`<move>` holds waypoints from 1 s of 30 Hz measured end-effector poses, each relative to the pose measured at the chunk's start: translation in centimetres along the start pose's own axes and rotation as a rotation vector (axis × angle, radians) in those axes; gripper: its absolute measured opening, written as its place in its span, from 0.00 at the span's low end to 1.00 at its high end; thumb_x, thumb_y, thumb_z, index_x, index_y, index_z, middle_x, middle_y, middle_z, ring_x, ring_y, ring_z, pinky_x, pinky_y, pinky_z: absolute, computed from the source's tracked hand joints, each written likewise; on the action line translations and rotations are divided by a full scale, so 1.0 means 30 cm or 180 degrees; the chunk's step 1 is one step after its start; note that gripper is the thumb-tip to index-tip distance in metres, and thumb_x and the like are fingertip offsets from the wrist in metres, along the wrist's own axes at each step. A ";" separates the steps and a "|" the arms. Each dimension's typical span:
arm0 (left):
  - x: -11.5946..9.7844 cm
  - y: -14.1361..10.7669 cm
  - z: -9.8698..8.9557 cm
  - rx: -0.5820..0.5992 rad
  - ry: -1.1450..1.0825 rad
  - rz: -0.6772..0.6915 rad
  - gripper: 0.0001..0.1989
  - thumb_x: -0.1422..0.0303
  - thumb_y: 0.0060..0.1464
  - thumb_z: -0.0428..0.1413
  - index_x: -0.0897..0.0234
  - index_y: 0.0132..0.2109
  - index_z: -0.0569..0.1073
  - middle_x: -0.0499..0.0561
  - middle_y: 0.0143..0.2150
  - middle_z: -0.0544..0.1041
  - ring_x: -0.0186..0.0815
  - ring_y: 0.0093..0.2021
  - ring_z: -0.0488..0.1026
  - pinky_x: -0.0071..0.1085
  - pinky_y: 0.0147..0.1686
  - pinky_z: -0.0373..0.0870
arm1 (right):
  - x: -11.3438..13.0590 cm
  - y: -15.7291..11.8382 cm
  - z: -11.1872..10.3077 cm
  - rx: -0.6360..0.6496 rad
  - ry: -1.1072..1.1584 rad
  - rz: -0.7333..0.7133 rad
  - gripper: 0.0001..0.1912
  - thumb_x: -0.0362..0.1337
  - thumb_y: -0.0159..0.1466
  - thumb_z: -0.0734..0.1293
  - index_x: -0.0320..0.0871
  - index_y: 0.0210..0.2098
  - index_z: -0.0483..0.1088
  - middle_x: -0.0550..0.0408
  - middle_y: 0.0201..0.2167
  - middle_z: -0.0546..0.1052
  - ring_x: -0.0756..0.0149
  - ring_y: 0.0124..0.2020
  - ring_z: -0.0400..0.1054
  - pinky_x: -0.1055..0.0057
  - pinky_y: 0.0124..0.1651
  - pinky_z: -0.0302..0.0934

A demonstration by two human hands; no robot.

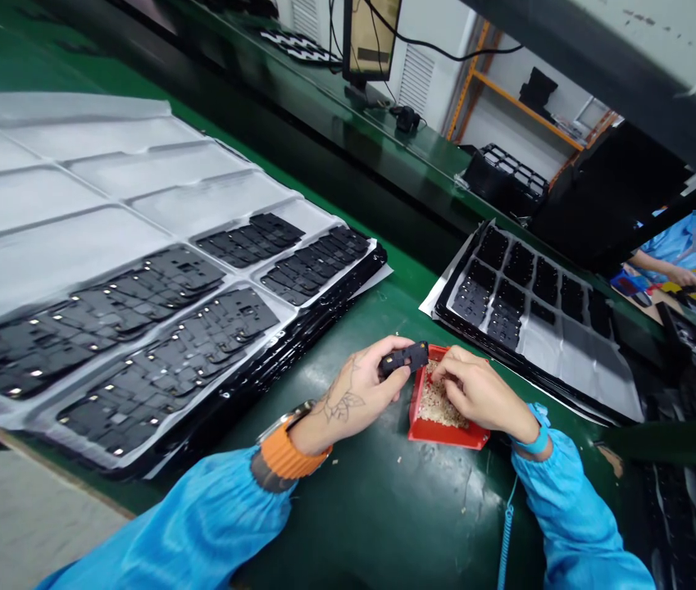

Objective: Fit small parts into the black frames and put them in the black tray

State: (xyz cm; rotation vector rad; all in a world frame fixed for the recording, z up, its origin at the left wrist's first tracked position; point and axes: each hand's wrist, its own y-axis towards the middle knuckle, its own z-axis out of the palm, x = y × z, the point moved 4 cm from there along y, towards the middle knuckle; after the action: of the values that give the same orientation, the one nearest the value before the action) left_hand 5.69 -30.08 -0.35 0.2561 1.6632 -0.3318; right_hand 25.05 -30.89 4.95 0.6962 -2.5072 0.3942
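My left hand (357, 385) grips a small black plastic part (406, 359) between thumb and fingers, beside the left rim of a red bin (446, 434). Many tiny pale pieces (439, 407) lie in that bin. Over its right side is my right hand (483, 389), with thumb and fingertips pinched together just above or among the pieces. Whatever may be between those fingertips is too small to make out. The black part is apart from my right fingers.
A large white-lined tray (95, 205) at left holds rows of black parts (181, 352) in several compartments. Another tray (575, 352) with black parts lies at right. A coiled blue cord (506, 533) hangs from my right wrist strap. Another person's hand (683, 277) shows far right.
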 end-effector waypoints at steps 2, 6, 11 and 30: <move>0.001 0.002 0.002 0.0024 -0.0032 -0.0036 0.16 0.64 0.62 0.54 0.64 0.55 0.73 0.44 0.26 0.72 0.31 0.24 0.71 0.26 0.26 0.67 | 0.002 0.000 0.005 0.0102 0.0024 -0.0065 0.11 0.21 0.64 0.62 0.41 0.41 0.71 0.55 0.39 0.73 0.68 0.41 0.66 0.72 0.47 0.57; 0.006 0.000 0.005 0.0013 -0.0187 -0.0158 0.20 0.63 0.60 0.56 0.64 0.57 0.71 0.44 0.24 0.73 0.33 0.24 0.73 0.28 0.28 0.69 | 0.012 0.004 0.013 0.0260 0.0038 -0.0096 0.08 0.29 0.72 0.61 0.43 0.43 0.72 0.59 0.35 0.76 0.71 0.34 0.68 0.72 0.42 0.57; -0.007 -0.008 0.006 0.0046 -0.0233 -0.0312 0.23 0.62 0.59 0.56 0.63 0.59 0.69 0.47 0.25 0.77 0.35 0.22 0.73 0.29 0.26 0.69 | 0.035 -0.004 -0.011 -0.0757 0.0031 -0.0028 0.05 0.32 0.70 0.66 0.42 0.36 0.72 0.63 0.24 0.70 0.73 0.25 0.62 0.72 0.33 0.53; -0.040 -0.035 0.042 0.0386 0.0006 0.0021 0.27 0.76 0.49 0.50 0.68 0.57 0.75 0.41 0.19 0.74 0.32 0.22 0.77 0.23 0.27 0.70 | 0.187 -0.017 0.073 -0.1012 -0.0663 -0.1705 0.17 0.23 0.67 0.67 0.31 0.55 0.67 0.40 0.55 0.75 0.53 0.55 0.66 0.56 0.58 0.67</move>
State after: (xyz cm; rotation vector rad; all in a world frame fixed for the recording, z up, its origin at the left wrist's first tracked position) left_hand 6.63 -31.48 0.78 0.3525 1.6460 -0.4282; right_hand 20.34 -34.42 6.22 1.2712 -2.3581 -0.2740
